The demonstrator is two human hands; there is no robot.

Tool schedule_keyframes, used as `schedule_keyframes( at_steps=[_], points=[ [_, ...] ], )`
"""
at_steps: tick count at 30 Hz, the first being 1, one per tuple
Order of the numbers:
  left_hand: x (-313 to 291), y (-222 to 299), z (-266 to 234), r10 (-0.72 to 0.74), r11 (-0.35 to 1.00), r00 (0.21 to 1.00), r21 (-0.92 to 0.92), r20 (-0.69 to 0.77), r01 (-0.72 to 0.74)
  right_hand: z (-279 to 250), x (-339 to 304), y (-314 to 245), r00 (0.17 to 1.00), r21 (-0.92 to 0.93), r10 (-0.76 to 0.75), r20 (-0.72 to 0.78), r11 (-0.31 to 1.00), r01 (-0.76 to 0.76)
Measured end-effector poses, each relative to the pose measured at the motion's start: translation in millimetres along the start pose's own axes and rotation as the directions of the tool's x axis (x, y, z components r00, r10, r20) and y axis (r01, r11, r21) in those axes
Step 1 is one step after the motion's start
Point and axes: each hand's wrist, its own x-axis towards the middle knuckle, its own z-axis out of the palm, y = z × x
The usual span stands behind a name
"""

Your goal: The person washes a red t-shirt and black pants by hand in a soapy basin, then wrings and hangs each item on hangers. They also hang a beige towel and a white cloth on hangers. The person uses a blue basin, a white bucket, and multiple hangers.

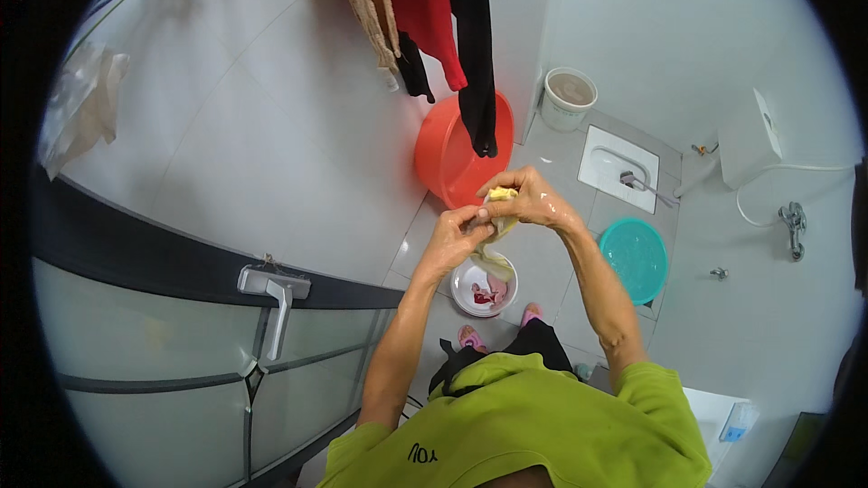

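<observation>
**Wringing the cloth over the bowl**

Your left hand point(457, 233) and right hand point(529, 201) both grip the wet yellow cloth point(498, 221), fingers closed round it, its tail hanging above the white bowl point(464, 282). You look mid-wring; the next twist needs a firm hold, kept over the bowl.

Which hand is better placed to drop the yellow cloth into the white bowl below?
Left, probably. The left hand grips the yellow cloth lower down, closer above the white bowl; the right hand holds its top end, higher.
</observation>
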Motion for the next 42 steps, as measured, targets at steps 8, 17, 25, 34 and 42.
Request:
schedule_keyframes(
  at_steps=[8, 17, 25, 34, 42],
  points=[
    [-13.4, 21.1, -33.1, 0.005, 0.921, 0.919, -0.355, -0.393, -0.157, -49.3, 4.4, -28.7, 0.968, -0.214, 0.229, 0.106, 0.956, -0.203],
    [-69.9, 126.5, -0.6, 0.362, 0.928, 0.932, 0.092, 0.014, -0.362, -77.3, -16.8, -85.3, 0.671, -0.326, -0.538, -0.510, 0.843, 0.427],
    [-9.4, 122.1, 134.1, 0.373, 0.818, 0.911, -0.402, -0.176, -0.412, -84.4, -32.9, -148.4, 0.144, 0.283, -0.864, -0.482, 0.001, 0.959],
    [10.9, 83.6, 147.2, 0.286, 0.539, 0.934, -0.842, 0.214, 0.028, -56.4, -25.9, -125.9, 0.687, 0.410, -0.547, -0.479, 0.552, 0.726],
    [31.9, -28.6, 116.0, 0.090, 0.667, 0.902, -0.698, 0.423, 0.261, 79.4, -59.3, -52.4, 0.783, -0.249, -0.450, 0.430, 0.774, 0.582]
  ],
)
